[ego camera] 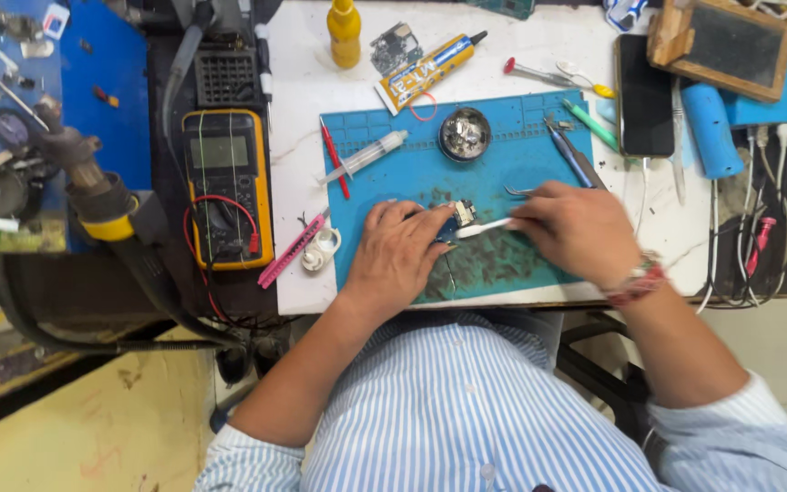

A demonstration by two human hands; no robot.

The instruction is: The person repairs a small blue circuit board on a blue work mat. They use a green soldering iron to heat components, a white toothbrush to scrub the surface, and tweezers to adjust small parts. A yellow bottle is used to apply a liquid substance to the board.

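Note:
My left hand [395, 257] rests on the blue work mat [494, 155] and pins a small circuit board [460, 215] under its fingertips. My right hand [577, 230] holds a white brush-like tool [485, 228] whose tip touches the board. Metal tweezers [519, 190] lie just beyond my right fingers. Both hands sit near the mat's front edge, over a stained dark patch.
On the mat: a syringe [366, 157], a red pen [334, 159], a round metal dish [465, 134], more tweezers [568, 150]. Beyond it stand a glue tube [425, 73] and yellow bottle [343, 32]. A yellow multimeter [227, 187] lies left, a black phone [644, 96] right.

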